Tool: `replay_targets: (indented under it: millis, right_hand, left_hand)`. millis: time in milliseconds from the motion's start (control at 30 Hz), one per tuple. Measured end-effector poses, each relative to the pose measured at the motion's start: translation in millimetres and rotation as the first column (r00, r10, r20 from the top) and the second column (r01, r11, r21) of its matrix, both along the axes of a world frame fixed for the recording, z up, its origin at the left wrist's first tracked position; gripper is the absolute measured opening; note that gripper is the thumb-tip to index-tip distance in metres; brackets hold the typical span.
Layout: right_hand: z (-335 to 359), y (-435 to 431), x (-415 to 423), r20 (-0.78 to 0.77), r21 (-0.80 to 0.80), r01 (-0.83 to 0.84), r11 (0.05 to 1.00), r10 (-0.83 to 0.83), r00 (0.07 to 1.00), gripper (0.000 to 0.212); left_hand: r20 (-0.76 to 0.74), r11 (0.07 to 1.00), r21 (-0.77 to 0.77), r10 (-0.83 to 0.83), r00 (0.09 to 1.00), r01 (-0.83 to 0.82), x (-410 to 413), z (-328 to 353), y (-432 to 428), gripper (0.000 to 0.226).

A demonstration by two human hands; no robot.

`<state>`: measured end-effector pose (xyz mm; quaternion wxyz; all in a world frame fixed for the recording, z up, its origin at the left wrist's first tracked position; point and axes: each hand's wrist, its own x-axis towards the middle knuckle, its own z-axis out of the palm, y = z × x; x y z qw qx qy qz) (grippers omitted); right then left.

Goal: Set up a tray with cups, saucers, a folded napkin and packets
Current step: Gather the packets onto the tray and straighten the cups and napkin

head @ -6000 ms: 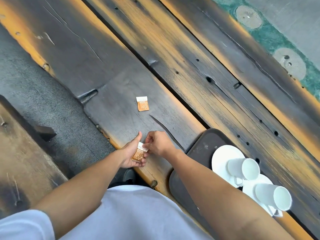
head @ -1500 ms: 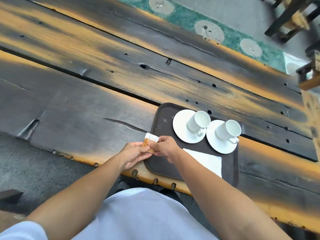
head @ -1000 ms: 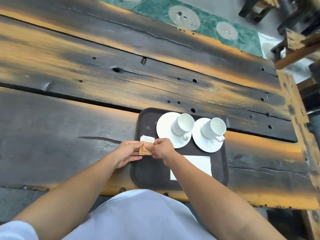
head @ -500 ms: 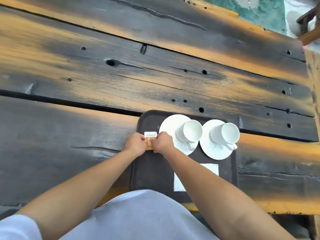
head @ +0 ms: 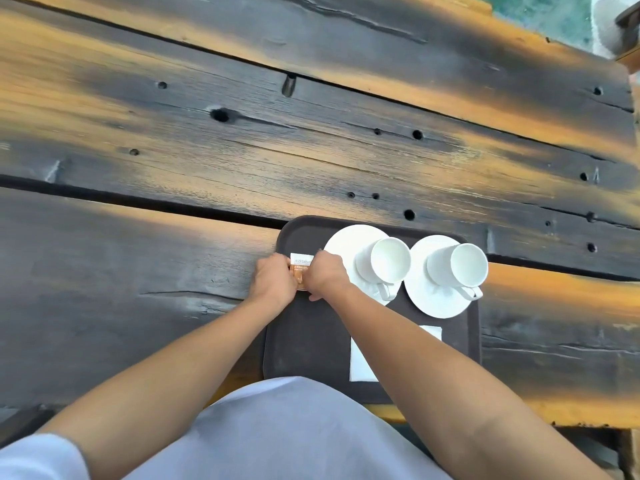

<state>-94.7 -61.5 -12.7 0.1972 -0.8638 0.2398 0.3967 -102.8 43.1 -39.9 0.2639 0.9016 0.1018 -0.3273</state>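
A dark brown tray [head: 304,344] lies on the charred wooden table. Two white saucers stand in its far half, each with a white cup on it: the left cup [head: 386,260] on the left saucer [head: 341,242], the right cup [head: 462,265] on the right saucer [head: 433,303]. A folded white napkin [head: 360,365] lies in the tray's near right part, partly under my right forearm. My left hand [head: 272,280] and my right hand [head: 323,273] together hold orange-and-white packets [head: 300,263] low over the tray's far left corner.
The table [head: 242,150] is made of wide dark planks with holes and gaps between them. Its near edge runs just in front of my body. Green flooring [head: 540,12] and a piece of wooden furniture [head: 628,60] show past the far right corner.
Both hands carried the packets from the table's near edge left of the tray onto the tray's far left corner. My view swung right to centre on the tray.
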Motion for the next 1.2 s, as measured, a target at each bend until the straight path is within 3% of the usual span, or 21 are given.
replay_targets:
  millis: [167, 433, 767, 1000, 1200]
  right_hand:
    - [0.5, -4.7, -6.6, 0.019, 0.008, -0.018, 1.000, 0.018, 1.000, 0.017]
    - [0.4, -8.9, -25.3, 0.052, 0.043, 0.004, 0.999, -0.006, 0.999, 0.013]
    - [20.3, -14.6, -98.0, 0.075, 0.039, 0.019, 0.999, -0.021, 0.997, 0.026]
    - [25.1, -53.0, -163.0, 0.047, 0.097, 0.224, 0.970, -0.230, 0.972, 0.023]
    - [25.0, -118.3, -176.7, 0.039, 0.117, 0.379, 0.918, -0.386, 0.922, 0.031]
  left_hand:
    - [0.012, 0.988, 0.122, -0.094, 0.995, 0.092, 3.6, 1.3, 0.1, 0.017]
    - [0.012, 0.989, 0.131, -0.073, 0.997, 0.070, 1.8, 3.0, 6.4, 0.019]
    - [0.015, 0.967, 0.151, -0.212, 0.977, 0.207, -63.0, 22.1, 8.3, 0.024]
    - [-0.072, 0.965, 0.050, -0.252, 0.965, 0.256, -127.0, 28.1, -40.3, 0.019]
    - [-0.186, 0.987, -0.133, -0.110, 0.976, 0.086, -140.4, 35.8, -90.7, 0.021]
